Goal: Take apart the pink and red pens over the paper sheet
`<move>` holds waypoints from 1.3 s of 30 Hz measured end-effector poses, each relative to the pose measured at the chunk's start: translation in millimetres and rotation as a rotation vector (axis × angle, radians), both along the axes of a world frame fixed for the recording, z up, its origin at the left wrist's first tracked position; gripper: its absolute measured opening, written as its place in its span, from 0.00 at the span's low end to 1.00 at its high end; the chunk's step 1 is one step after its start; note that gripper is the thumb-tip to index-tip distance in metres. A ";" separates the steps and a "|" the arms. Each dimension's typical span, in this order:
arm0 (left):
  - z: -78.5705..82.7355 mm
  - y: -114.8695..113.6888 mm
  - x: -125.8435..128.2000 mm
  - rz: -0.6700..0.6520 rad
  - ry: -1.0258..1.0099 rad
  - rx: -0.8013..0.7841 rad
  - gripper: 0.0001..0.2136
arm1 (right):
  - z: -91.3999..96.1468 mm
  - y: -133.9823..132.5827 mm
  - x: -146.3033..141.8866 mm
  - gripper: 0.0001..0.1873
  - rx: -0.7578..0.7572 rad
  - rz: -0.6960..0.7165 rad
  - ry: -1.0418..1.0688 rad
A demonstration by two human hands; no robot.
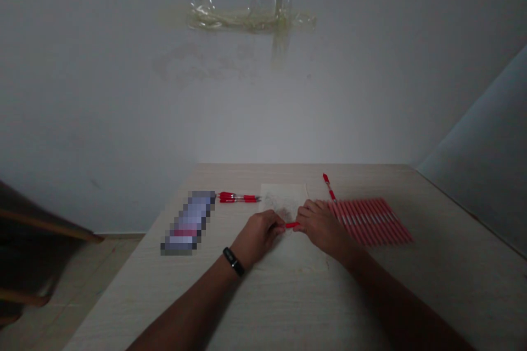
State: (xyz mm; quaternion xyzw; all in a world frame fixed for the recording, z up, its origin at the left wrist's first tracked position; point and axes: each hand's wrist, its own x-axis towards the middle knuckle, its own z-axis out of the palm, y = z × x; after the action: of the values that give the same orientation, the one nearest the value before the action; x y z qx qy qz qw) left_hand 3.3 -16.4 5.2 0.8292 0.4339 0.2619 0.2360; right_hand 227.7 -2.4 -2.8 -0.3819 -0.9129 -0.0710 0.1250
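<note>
My left hand (257, 238) and my right hand (323, 227) meet over a sheet of paper (284, 196), with a short red pen part (291, 225) between their fingers. It seems pinched by both hands, and its ends are hidden in the fingers. A black band (234, 261) circles my left wrist. Just past my right hand, a neat row of red-and-white pens (370, 222) lies flat. A single red pen (329, 186) lies above that row. Two or more red pens (237, 197) lie together left of the paper.
A pixelated box-like packet (187, 223) lies on the pale wood-grain table (432, 241), left of my hands. Dark chair or stool parts (33, 236) stand beyond the table's left edge, above a tiled floor. Clear tape (247, 19) is stuck to the white wall ahead.
</note>
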 end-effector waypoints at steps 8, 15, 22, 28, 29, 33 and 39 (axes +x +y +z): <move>1.6 2.0 -1.9 -0.025 -0.005 -0.154 0.09 | -2.5 0.6 -2.7 0.07 0.047 0.020 -0.052; -0.1 4.5 -0.1 0.101 -0.012 -0.025 0.07 | 4.1 -0.2 -4.1 0.11 -0.067 0.006 0.177; -4.2 3.8 -1.0 0.128 0.030 0.046 0.07 | 6.8 -0.5 -0.5 0.11 -0.165 0.002 0.359; -4.9 4.7 -0.1 0.108 0.022 0.044 0.08 | 5.4 0.1 -1.1 0.04 -0.196 0.022 0.405; -5.0 5.1 0.1 0.104 0.020 0.040 0.08 | 5.4 -0.4 -1.1 0.03 -0.202 0.023 0.420; -5.6 6.1 0.9 0.111 0.010 0.026 0.06 | 4.6 -1.5 -1.7 0.05 -0.208 0.041 0.462; -4.4 5.4 0.3 0.130 -0.005 0.017 0.06 | -0.2 2.2 -0.4 0.10 -0.218 0.035 0.521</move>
State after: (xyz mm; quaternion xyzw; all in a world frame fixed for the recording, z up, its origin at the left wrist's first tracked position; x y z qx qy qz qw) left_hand 3.6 -11.0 0.8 0.8006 0.4839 0.2824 0.2125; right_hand 227.3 -0.1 -3.0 -0.3827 -0.8587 0.1305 0.3148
